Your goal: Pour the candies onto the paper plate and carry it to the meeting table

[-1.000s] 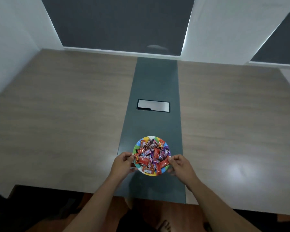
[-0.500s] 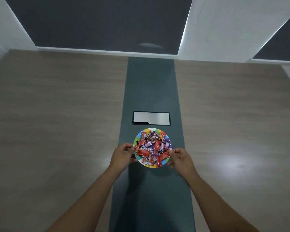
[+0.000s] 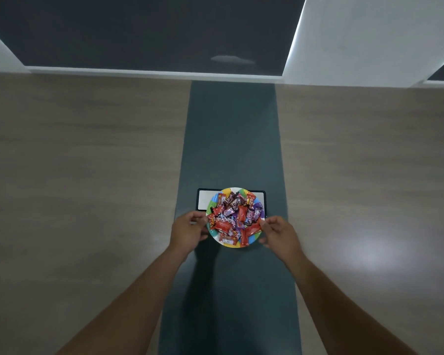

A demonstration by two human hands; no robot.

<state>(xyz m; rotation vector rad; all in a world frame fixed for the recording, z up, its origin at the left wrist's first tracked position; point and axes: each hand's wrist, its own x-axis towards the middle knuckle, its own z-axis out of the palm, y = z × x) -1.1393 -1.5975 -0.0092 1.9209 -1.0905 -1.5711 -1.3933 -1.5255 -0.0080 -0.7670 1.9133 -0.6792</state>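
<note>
Over the table (image 3: 87, 175), paper plate (image 3: 251, 239) sits between left hand (image 3: 187, 230) and right hand (image 3: 280, 233).

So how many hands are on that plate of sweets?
2. The left hand is at the left rim of the paper plate, the right hand at its right rim, with the candies heaped between them.

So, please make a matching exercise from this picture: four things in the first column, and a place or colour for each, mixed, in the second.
Things:
1. paper plate
2. candies
3. left hand
4. table strip

Descriptions:
A. dark green, along the table's middle
B. at the plate's left rim
C. heaped, mostly red and purple wrappers
D. multicoloured rim, between both hands

Pairs: 1-D, 2-C, 3-B, 4-A
</note>
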